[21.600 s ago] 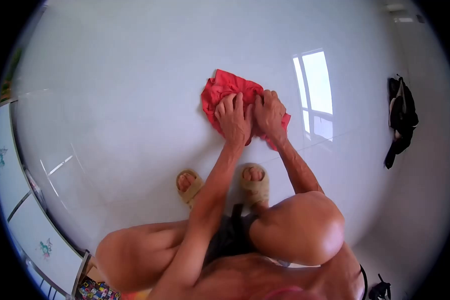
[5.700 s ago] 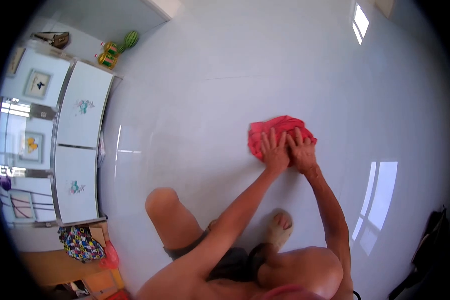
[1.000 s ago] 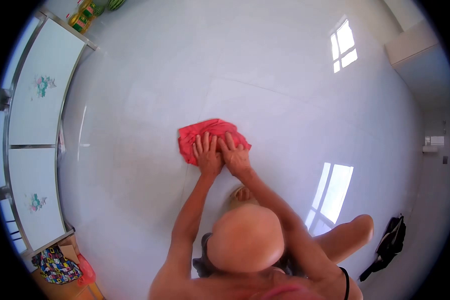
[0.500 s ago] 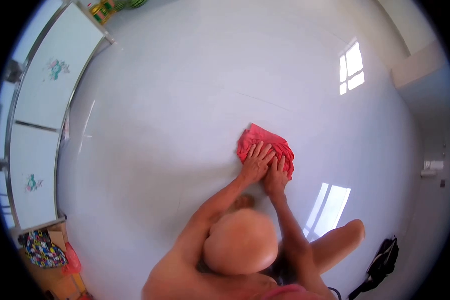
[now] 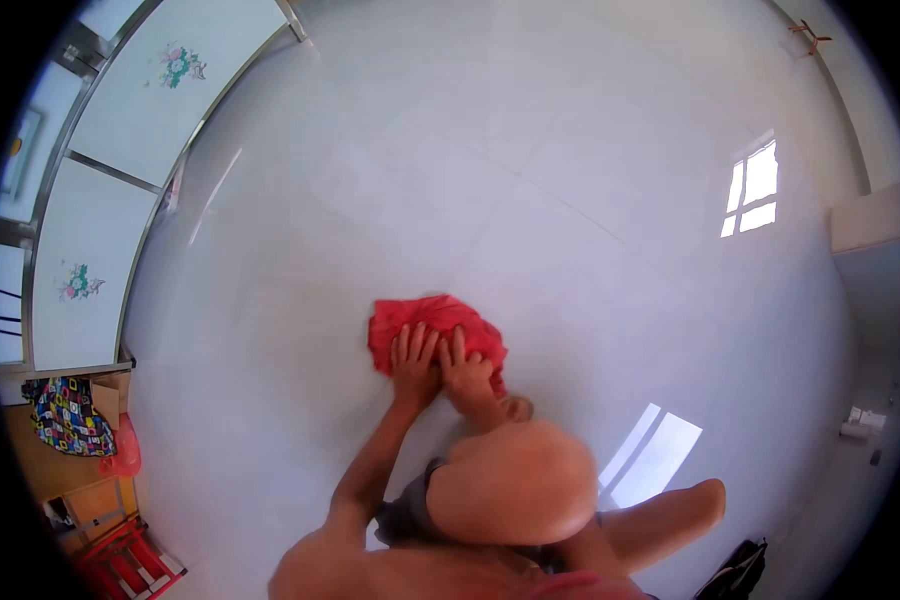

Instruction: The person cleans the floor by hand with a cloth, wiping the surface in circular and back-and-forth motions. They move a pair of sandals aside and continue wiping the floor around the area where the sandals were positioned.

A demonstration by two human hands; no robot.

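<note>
A crumpled red cloth point(image 5: 435, 308) lies on the glossy pale floor, in front of my bent knee. Pressed flat on its near part is my left hand point(image 5: 416, 376), with the fingers stretched forward and apart. My right hand point(image 5: 467, 378) rests on the cloth close beside it, fingers extended and slightly spread. Neither hand wraps round the cloth; both push down on it from above. Some cloth shows past the fingertips and to the right of my right hand. My palms hide the part beneath them.
White cabinets point(image 5: 95, 260) with flower prints line the left side. Below them are a colourful patterned bag point(image 5: 70, 415), a pink plastic bag point(image 5: 123, 450) and a red folding stool point(image 5: 130, 560). A black item point(image 5: 735, 575) lies at lower right. Window light reflects off the floor.
Both hands and the red cloth have moved to the left and a little nearer to me. The view has also shifted, so more of the left-side items shows. My hands stay on the cloth.
</note>
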